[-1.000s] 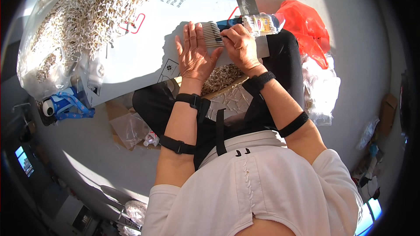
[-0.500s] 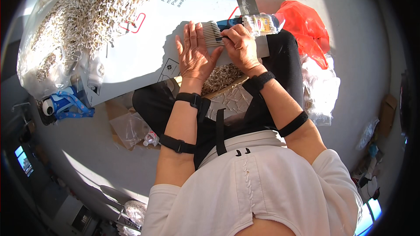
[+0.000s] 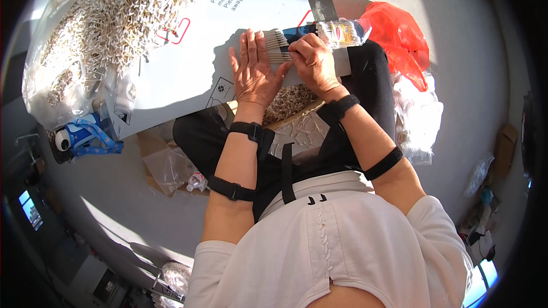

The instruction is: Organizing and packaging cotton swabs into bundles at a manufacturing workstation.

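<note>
My left hand (image 3: 254, 74) lies flat on the grey board with its fingers stretched out, touching the left ends of a row of cotton swabs (image 3: 276, 40). The swabs lie side by side, with a gap between an upper and a lower group. At their right ends my right hand (image 3: 313, 64) is closed in a pinch; what its fingertips hold, if anything, is hidden. Just beyond the right hand lies a clear packet of cotton swabs (image 3: 344, 32) with a yellow and red label. Left of it is a dark blue strip (image 3: 299, 32), partly behind the hand.
A large heap of loose cotton swabs (image 3: 123, 17) spills from a clear bag onto the board (image 3: 188, 74). More swabs (image 3: 288, 102) sit in a box below the board's near edge. A red plastic bag (image 3: 399, 37) and white bags (image 3: 416, 117) lie at the right.
The row of swabs has parted, leaving a gap, and the upper swabs now slant. My right fingers have shifted very slightly; my left hand has stayed almost still.
</note>
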The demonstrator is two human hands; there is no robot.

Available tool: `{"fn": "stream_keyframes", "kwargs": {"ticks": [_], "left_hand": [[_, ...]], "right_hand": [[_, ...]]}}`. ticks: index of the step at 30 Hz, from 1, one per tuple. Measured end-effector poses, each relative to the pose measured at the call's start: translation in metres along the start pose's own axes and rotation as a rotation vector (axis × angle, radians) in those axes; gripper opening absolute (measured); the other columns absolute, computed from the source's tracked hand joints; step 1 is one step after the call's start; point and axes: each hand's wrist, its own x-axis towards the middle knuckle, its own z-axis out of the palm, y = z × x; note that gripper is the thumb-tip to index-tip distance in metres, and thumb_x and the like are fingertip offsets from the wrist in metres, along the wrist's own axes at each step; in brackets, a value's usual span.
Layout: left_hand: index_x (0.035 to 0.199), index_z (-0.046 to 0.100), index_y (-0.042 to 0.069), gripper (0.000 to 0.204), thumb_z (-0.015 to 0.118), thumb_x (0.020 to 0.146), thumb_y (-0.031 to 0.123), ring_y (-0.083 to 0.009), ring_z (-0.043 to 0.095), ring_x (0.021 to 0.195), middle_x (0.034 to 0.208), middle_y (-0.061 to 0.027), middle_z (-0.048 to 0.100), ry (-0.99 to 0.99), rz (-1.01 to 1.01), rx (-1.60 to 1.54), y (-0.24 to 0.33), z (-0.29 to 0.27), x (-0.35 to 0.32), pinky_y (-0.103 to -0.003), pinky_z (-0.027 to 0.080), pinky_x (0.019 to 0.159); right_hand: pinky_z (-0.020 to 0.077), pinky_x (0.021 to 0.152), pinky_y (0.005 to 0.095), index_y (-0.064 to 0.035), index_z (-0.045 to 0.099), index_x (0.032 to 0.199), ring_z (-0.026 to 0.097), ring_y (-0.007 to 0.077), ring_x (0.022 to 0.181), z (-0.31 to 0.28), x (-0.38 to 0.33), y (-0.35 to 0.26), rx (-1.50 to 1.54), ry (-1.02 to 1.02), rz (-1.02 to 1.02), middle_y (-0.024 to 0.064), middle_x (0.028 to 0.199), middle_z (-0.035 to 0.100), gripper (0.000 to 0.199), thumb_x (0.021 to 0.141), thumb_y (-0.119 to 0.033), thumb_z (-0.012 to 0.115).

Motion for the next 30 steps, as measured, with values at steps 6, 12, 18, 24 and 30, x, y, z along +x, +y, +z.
{"fn": "stream_keyframes", "kwargs": {"ticks": [6, 12, 18, 24, 30], "left_hand": [[0.153, 0.021, 0.004, 0.095, 0.055, 0.086, 0.063, -0.0271, 0.015, 0.149, 0.160, -0.0139, 0.019, 0.036, 0.014, 0.004, -0.001, 0.001, -0.001, -0.056, 0.012, 0.119], [0.152, 0.022, 0.004, 0.095, 0.056, 0.086, 0.062, -0.0275, 0.015, 0.149, 0.160, -0.0145, 0.019, 0.039, 0.015, -0.008, 0.000, -0.001, 0.000, -0.056, 0.012, 0.119], [0.152, 0.023, 0.004, 0.093, 0.056, 0.087, 0.061, -0.0280, 0.016, 0.149, 0.160, -0.0141, 0.019, 0.048, 0.013, -0.011, -0.001, 0.001, -0.001, -0.056, 0.012, 0.119], [0.151, 0.026, 0.004, 0.091, 0.055, 0.087, 0.062, -0.0296, 0.019, 0.148, 0.159, -0.0147, 0.021, 0.065, 0.031, -0.030, -0.002, 0.002, 0.000, -0.057, 0.013, 0.118], [0.151, 0.026, 0.004, 0.090, 0.054, 0.088, 0.063, -0.0301, 0.020, 0.148, 0.159, -0.0151, 0.022, 0.072, 0.032, -0.034, -0.001, 0.002, 0.000, -0.057, 0.014, 0.118]], "right_hand": [[0.0520, 0.073, 0.0386, -0.0120, 0.069, 0.098, 0.062, 0.0262, 0.085, 0.000, 0.008, -0.006, -0.070, -0.018, 0.040, 0.0053, 0.084, 0.058, 0.018, 0.080, -0.012, 0.068], [0.0515, 0.072, 0.0382, -0.0129, 0.070, 0.097, 0.062, 0.0257, 0.083, 0.002, 0.009, -0.003, -0.068, -0.010, 0.041, 0.0044, 0.083, 0.058, 0.017, 0.080, -0.013, 0.068], [0.0508, 0.075, 0.0393, -0.0136, 0.070, 0.098, 0.062, 0.0260, 0.084, 0.001, 0.008, -0.004, -0.063, -0.029, 0.045, 0.0042, 0.084, 0.059, 0.017, 0.081, -0.015, 0.068], [0.0500, 0.074, 0.0397, -0.0119, 0.070, 0.102, 0.061, 0.0276, 0.081, 0.003, 0.018, 0.000, -0.083, -0.021, 0.040, 0.0068, 0.084, 0.061, 0.021, 0.081, -0.012, 0.066], [0.0478, 0.083, 0.0422, -0.0169, 0.071, 0.100, 0.063, 0.0269, 0.088, 0.003, 0.020, 0.002, -0.148, -0.094, 0.062, 0.0039, 0.086, 0.060, 0.018, 0.082, -0.019, 0.067]]}}
